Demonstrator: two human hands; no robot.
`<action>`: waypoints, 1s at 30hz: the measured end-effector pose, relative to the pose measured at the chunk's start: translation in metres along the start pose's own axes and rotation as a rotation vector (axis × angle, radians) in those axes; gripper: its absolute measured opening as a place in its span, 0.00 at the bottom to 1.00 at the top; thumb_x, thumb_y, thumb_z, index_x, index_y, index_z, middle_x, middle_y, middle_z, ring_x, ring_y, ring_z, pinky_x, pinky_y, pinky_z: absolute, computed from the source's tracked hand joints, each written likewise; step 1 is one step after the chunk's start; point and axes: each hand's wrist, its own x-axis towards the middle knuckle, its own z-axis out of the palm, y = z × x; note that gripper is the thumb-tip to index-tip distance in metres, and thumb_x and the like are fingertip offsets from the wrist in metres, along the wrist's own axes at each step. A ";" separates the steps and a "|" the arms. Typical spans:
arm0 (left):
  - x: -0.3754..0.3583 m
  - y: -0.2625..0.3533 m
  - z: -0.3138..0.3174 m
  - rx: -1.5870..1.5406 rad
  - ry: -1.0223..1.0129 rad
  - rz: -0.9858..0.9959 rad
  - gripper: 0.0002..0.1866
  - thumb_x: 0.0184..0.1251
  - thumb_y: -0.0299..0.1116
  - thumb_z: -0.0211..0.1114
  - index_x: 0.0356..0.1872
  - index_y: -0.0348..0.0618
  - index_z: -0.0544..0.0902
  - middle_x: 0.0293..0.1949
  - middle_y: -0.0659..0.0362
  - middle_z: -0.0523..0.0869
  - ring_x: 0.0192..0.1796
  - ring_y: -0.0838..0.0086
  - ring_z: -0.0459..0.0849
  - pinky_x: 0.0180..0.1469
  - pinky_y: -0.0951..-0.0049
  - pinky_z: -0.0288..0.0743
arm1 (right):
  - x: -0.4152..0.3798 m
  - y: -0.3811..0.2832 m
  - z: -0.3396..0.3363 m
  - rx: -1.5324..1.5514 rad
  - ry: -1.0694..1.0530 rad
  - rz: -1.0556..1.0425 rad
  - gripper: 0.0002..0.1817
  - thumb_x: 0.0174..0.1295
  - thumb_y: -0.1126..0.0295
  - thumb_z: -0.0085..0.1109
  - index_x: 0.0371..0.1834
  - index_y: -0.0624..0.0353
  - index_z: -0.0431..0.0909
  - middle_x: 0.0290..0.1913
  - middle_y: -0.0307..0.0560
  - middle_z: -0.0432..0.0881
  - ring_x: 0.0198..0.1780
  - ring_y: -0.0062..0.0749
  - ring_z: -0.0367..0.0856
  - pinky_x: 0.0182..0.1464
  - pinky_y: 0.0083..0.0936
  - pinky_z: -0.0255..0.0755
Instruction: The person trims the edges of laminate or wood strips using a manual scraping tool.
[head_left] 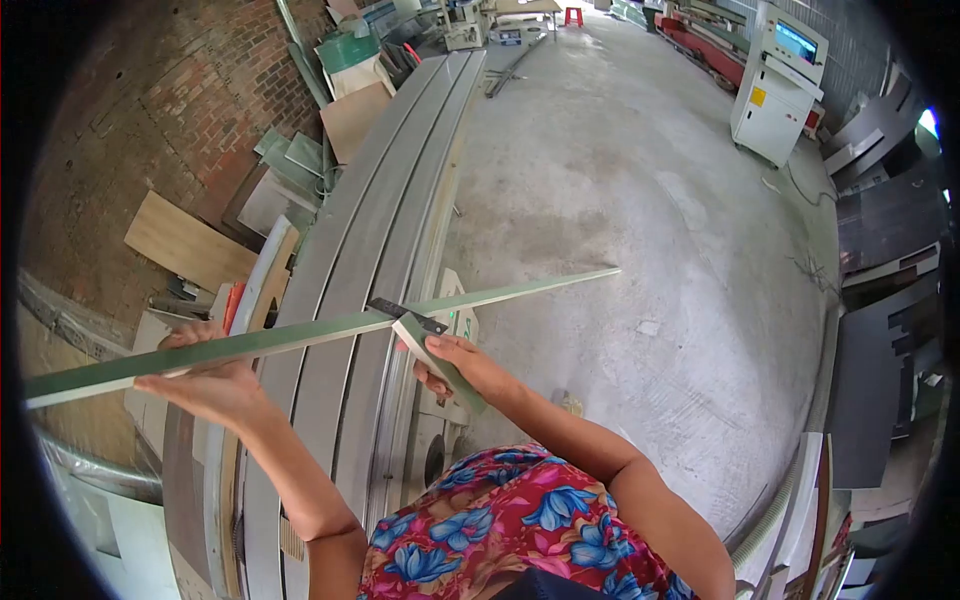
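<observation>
A long, narrow green strip [290,340] with a pale lower edge runs from the far left across the slatted bench and out over the floor. My left hand [215,385] supports it from below near its left part, thumb in front and fingers behind. My right hand [468,362] grips a short green bar [450,372] with a pale side, slanting down to the right. A dark flat metal piece with small holes [433,326] lies across the strip at the upper end of the short bar, close above my right thumb.
Beneath the strip stretches a long grey bench [350,230] with lengthwise slots. Boards [190,240] and panels lean by the brick wall on the left. Ahead on the concrete floor [640,200] stands a white machine cabinet with a screen [780,85]. Dark sheets [875,380] are stacked at right.
</observation>
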 end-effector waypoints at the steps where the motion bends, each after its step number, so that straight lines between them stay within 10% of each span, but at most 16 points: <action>1: 0.000 0.001 0.007 0.016 -0.002 0.014 0.34 0.68 0.67 0.35 0.20 0.47 0.69 0.20 0.63 0.64 0.25 0.75 0.65 0.28 0.78 0.60 | 0.000 0.000 -0.011 0.034 0.013 0.031 0.24 0.69 0.50 0.45 0.53 0.59 0.74 0.27 0.37 0.75 0.22 0.18 0.70 0.23 0.15 0.64; 23: 0.124 0.035 0.158 -0.112 -0.515 -0.093 0.10 0.60 0.31 0.50 0.25 0.42 0.59 0.24 0.59 0.58 0.29 0.71 0.59 0.35 0.66 0.55 | -0.050 -0.048 -0.419 0.391 0.681 0.071 0.22 0.66 0.48 0.47 0.52 0.52 0.72 0.27 0.33 0.72 0.25 0.17 0.68 0.24 0.16 0.63; 30: 0.119 0.045 0.220 -0.199 -0.986 -0.231 0.09 0.64 0.30 0.50 0.33 0.34 0.72 0.30 0.50 0.72 0.39 0.63 0.70 0.42 0.61 0.63 | -0.042 -0.103 -0.386 0.676 0.558 -0.209 0.26 0.60 0.45 0.54 0.52 0.53 0.70 0.44 0.48 0.77 0.30 0.26 0.77 0.27 0.17 0.71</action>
